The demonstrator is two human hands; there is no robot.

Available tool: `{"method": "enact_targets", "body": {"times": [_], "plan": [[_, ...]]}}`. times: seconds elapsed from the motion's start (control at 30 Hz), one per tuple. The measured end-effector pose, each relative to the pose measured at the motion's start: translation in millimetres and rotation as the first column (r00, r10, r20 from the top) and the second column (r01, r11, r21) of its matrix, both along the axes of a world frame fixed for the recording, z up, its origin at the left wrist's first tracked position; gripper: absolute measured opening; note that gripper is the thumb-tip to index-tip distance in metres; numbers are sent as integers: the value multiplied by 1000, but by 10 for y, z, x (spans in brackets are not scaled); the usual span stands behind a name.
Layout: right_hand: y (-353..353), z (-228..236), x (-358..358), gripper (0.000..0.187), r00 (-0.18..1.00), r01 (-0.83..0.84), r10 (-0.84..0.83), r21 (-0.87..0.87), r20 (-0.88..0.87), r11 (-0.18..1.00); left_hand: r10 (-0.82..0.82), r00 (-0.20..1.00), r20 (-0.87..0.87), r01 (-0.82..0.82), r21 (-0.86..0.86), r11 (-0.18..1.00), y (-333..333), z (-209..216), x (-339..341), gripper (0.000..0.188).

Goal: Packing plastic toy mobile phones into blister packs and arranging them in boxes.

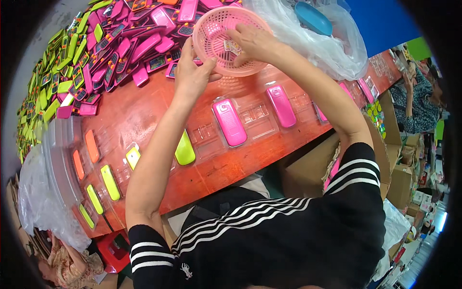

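A pink plastic basket [263, 67] with a perforated wall stands at the far side of the table. Inside it lie a few small printed cards [233, 46]. My right hand [252, 44] reaches into the basket from the right, fingers apart around the cards; whether they touch is hard to tell. At the basket's near left rim is my left hand [191, 72], thumb and fingers spread, nothing visible in it. Below my arms, a pink toy phone [229, 123] and another pink toy phone [281, 106] lie face down in clear plastic trays [258, 121].
A heap of pink and lime toy phones [130, 45] fills the far left. Lime phones [110, 182] and orange ones lie in trays at left, beside stacked clear trays [62, 159]. A plastic bag [327, 53] with a blue scoop [314, 18] lies far right. Other people sit at both sides.
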State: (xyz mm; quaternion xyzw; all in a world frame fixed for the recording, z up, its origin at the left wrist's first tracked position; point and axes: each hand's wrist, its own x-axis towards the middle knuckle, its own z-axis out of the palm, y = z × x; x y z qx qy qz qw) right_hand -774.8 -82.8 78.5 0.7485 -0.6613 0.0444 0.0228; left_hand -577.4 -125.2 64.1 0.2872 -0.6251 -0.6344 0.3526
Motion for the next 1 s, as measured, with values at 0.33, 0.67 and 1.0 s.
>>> {"method": "enact_targets", "body": {"times": [0.33,0.67,1.0], "plan": [[-38,-66,123,47,995,-19,16,-23,-97,1000,101,994,48,-102,13,995,35,59,12,66],[-137,-148,224,16,953,-76,12,-201,-302,977,146,989,29,-146,23,989,64,40,-52,64],[-130,229,-186,21,869,269,-29,-423,493,865,625,777,74,-229,-892,390,-198,-174,92,58]]}}
